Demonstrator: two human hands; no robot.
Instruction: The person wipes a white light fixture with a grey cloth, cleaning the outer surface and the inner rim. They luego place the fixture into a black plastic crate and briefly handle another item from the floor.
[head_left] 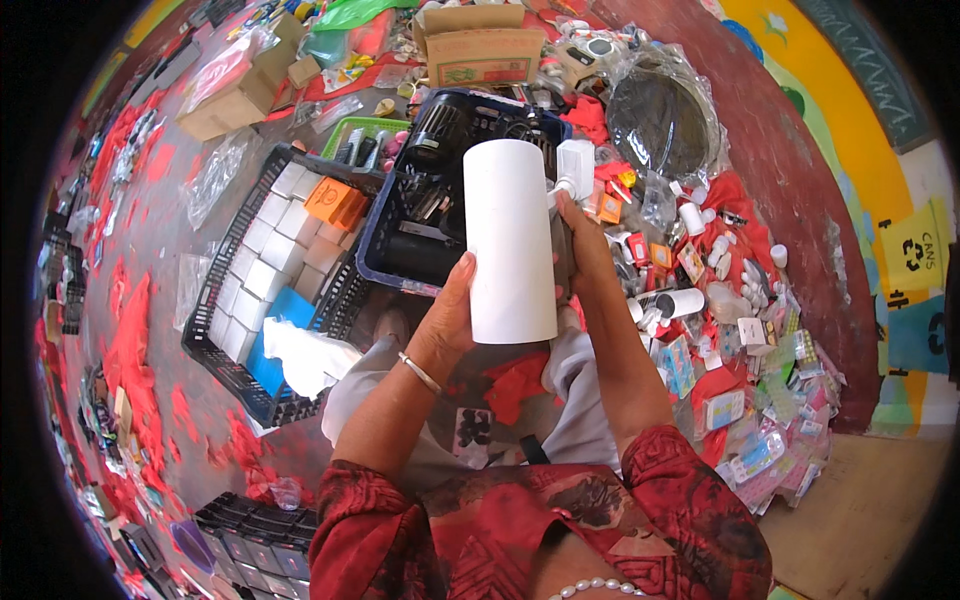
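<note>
A tall white cylinder [510, 240], like a roll or tube with a plain surface, is held upright between my hands. My left hand [455, 305] is closed against its lower left side, and the fingers go out of sight behind it. My right hand [587, 240] is at its right side, beside a greyish surface partly hidden by the hand; its thumb points up near a small white bottle [574, 165]. What the right fingers grip is mostly hidden. Just beyond the cylinder, a dark blue crate [372, 250] holds black items, among them a black cylindrical device [438, 132].
At the left, a black crate [195, 335] carries rows of small white boxes and an orange box [335, 203]. A cardboard box [480, 55] stands at the back. Small packages [770, 455] and a plastic-wrapped dark round thing [655, 120] lie on the right. Dark boxes [255, 540] sit lower left.
</note>
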